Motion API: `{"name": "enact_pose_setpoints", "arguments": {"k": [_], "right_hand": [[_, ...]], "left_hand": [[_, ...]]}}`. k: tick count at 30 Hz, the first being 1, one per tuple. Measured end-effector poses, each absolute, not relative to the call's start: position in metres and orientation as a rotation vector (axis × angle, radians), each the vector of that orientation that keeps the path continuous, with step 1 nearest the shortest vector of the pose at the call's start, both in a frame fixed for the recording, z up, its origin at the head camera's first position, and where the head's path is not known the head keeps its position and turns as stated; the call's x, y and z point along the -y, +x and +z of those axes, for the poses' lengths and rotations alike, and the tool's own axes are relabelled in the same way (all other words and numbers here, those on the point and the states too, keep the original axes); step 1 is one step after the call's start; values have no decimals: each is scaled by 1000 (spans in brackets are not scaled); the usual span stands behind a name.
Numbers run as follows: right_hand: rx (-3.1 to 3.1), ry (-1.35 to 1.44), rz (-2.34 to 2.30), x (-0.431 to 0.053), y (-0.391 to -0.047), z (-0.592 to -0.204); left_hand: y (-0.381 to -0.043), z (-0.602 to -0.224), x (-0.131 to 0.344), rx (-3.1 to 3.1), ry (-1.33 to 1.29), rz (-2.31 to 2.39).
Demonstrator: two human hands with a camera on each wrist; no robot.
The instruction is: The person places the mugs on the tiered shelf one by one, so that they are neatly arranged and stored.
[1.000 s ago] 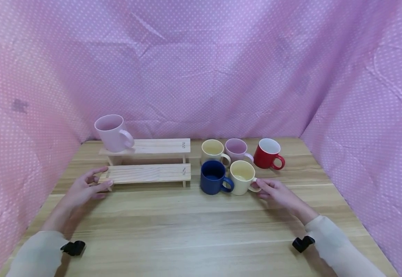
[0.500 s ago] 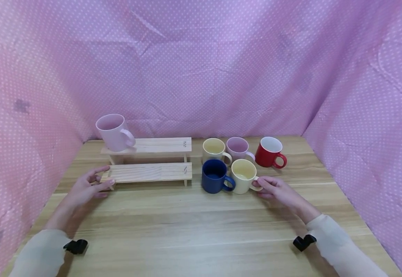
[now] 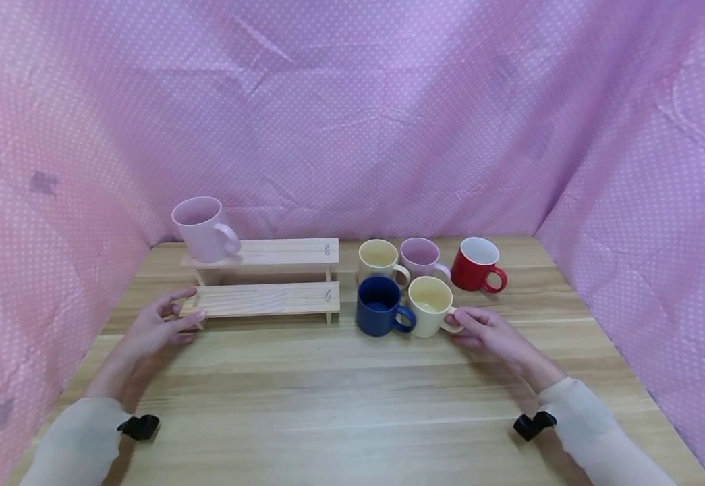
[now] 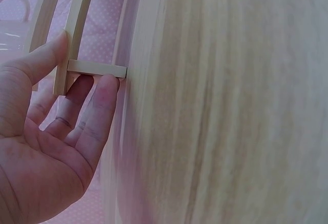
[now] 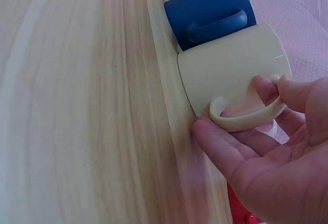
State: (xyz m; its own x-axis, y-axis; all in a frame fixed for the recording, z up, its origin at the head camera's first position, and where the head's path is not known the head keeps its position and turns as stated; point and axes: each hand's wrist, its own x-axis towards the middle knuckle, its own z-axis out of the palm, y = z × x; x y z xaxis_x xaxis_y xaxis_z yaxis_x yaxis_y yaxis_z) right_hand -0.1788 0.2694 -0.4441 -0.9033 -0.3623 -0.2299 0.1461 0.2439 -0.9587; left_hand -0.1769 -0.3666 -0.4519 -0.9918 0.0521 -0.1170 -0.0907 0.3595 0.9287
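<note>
My left hand (image 3: 153, 325) grips the left end of the lower step of a two-step wooden rack (image 3: 267, 299). In the left wrist view the thumb lies on the board's edge, and the fingers curl beneath it by the short leg (image 4: 97, 68). My right hand (image 3: 490, 337) pinches the handle of a front pale yellow mug (image 3: 428, 314); the right wrist view shows the forefinger through the handle (image 5: 251, 120) and the thumb on top. This mug stands upright right beside a dark blue mug (image 3: 376, 314).
A pink mug (image 3: 203, 236) stands on the left of the rack's upper step (image 3: 285, 252). Behind the front mugs are another pale yellow mug (image 3: 373, 266), a second pink mug (image 3: 415, 256) and a red mug (image 3: 472, 266) with a white inside. Pink dotted cloth (image 3: 352, 135) walls the table.
The whole head view has shifted slightly, so everything sits a little higher and further right. Both hands keep their hold, and the mugs and rack stay in place.
</note>
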Motion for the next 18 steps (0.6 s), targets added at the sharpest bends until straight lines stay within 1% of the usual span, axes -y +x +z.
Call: {"name": "enact_pose_setpoints", "arguments": {"k": [10,18], "right_hand": [[-2085,-213,-1785,-266,-178,-447],[-1981,-200,-1943,-262,-176,-451]], "left_hand": [[-177,-452,367,-2481,-53,1711],[-177,-451,367,-2479,-43,1708]]}}
